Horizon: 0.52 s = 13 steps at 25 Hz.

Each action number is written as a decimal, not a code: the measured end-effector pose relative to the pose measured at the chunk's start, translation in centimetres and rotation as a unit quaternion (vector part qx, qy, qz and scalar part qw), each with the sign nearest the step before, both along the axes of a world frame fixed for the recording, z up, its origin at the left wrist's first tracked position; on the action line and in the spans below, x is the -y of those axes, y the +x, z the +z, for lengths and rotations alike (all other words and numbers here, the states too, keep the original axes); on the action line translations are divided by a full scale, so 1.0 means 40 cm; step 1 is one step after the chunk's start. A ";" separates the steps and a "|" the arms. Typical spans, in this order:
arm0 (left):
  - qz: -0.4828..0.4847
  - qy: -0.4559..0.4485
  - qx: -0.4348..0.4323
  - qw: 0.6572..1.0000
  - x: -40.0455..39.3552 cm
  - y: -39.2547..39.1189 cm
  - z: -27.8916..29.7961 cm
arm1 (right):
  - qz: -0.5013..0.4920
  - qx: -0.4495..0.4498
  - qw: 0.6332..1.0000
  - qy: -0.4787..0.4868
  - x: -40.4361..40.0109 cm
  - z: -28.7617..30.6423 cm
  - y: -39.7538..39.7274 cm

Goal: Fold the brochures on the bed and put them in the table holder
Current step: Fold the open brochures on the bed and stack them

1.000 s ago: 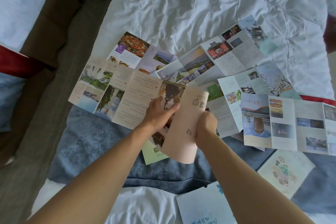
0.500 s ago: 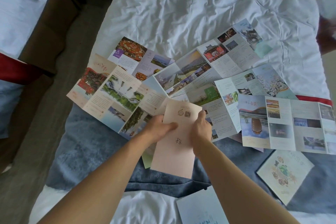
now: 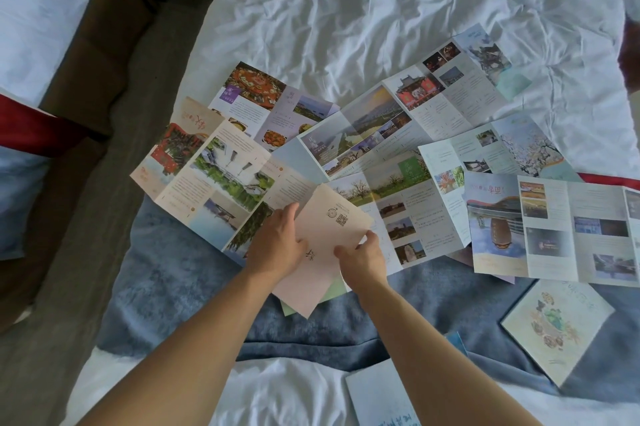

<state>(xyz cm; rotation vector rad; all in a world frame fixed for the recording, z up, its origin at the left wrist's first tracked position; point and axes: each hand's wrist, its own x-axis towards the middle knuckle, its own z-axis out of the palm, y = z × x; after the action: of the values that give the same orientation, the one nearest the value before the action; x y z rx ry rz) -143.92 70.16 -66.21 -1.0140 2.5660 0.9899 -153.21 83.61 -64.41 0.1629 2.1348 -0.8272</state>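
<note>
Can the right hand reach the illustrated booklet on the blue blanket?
Probably yes: the booklet lies uncovered, nothing between it and the right hand, though that hand pinches the pink brochure.

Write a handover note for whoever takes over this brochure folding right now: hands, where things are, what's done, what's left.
Left hand: lies on the pink brochure near its left edge; grip unclear.
Right hand: pinches that brochure's right edge.
Things: the pink brochure is partly folded, with its other panels spread to the left. The other brochures lie open on the bed. The table holder is out of view.
Done: no brochure seen in a holder.
Left: finish this fold, fold the rest, put all in the holder.
</note>
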 end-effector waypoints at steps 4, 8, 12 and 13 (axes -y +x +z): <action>-0.075 0.006 0.073 0.994 -0.017 0.039 -0.029 | -0.027 0.014 0.999 0.021 0.014 -0.017 0.008; -0.110 -0.002 0.104 0.988 -0.034 0.055 -0.049 | -0.089 0.032 0.996 0.001 0.022 -0.028 0.020; -0.116 0.005 0.067 0.991 -0.028 0.067 -0.057 | -0.143 0.035 0.989 -0.011 0.017 -0.038 0.023; -0.112 0.023 0.052 0.992 -0.027 0.069 -0.057 | -0.134 0.019 0.991 -0.003 0.018 -0.038 0.023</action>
<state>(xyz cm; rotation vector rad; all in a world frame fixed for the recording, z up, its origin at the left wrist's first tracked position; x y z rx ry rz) -141.16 71.23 -68.48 -0.7243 2.4925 0.9077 -152.29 82.90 -65.91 0.4671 2.1022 -0.9749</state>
